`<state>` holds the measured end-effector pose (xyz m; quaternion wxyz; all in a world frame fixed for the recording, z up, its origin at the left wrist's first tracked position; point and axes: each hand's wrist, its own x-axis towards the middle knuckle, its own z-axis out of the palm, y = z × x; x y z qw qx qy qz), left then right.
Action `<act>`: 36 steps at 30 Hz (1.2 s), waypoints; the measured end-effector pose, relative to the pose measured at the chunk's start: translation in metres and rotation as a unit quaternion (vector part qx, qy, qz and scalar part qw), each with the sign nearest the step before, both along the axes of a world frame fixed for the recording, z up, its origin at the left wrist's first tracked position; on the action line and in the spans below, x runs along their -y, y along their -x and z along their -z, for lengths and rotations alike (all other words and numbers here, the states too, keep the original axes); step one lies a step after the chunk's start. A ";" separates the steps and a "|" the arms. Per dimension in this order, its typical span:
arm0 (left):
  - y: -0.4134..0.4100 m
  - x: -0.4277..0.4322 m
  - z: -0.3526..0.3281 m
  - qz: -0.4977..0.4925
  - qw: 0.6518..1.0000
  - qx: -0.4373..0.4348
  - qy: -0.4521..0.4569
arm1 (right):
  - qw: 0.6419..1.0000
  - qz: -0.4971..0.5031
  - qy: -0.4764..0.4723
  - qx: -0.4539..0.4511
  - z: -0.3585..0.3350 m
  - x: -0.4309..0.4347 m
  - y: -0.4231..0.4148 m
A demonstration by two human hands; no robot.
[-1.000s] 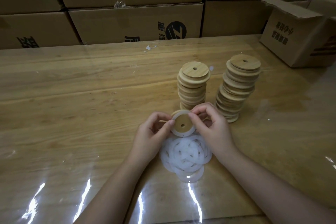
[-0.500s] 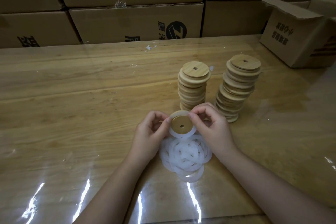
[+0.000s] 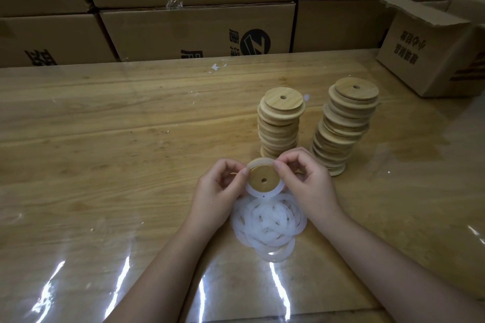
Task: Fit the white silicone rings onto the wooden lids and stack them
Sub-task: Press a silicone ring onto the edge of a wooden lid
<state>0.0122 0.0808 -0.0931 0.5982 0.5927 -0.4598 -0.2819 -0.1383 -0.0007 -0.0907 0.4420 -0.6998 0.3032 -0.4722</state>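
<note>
I hold one round wooden lid (image 3: 263, 178) with a small centre hole between both hands, tilted toward me. A white silicone ring (image 3: 256, 191) sits around its lower rim. My left hand (image 3: 220, 191) pinches the lid's left edge and my right hand (image 3: 307, 183) pinches the ring at its upper right. Just below lies a loose pile of white silicone rings (image 3: 270, 225). Behind my hands stand two stacks of wooden lids, a shorter one (image 3: 280, 123) and a taller leaning one (image 3: 343, 126).
The wooden table (image 3: 105, 152) has a glossy clear cover. Stacked cardboard boxes (image 3: 199, 31) line its far edge. An opened cardboard box (image 3: 430, 52) sits at the back right corner. White scraps (image 3: 216, 67) lie near the back.
The lid has been turned slightly in my fingers and the ring now sits lower around its rim. Both hands stay in the same place.
</note>
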 end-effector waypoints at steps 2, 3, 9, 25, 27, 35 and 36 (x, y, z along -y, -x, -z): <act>0.000 0.000 -0.001 0.002 1.000 -0.007 -0.001 | 1.000 -0.003 -0.006 0.000 0.000 0.001 0.000; 0.000 0.000 -0.001 0.002 1.000 -0.010 -0.002 | 1.000 -0.005 -0.009 0.000 0.000 0.001 0.000; 0.000 0.000 -0.002 0.005 1.000 -0.017 -0.009 | 1.000 -0.014 -0.018 0.007 -0.001 0.001 0.000; -0.001 0.002 -0.003 0.004 0.999 -0.033 -0.008 | 0.998 -0.030 -0.044 0.021 -0.003 0.001 0.000; -0.001 0.003 -0.002 0.008 0.999 -0.040 -0.012 | 0.998 -0.031 -0.057 0.023 -0.002 0.001 -0.001; -0.003 0.003 -0.002 0.027 0.997 -0.072 -0.022 | 0.993 -0.031 -0.111 -0.002 0.000 0.004 0.001; -0.003 0.003 -0.002 0.027 0.996 -0.076 -0.025 | 0.993 -0.033 -0.115 -0.005 0.000 0.004 0.001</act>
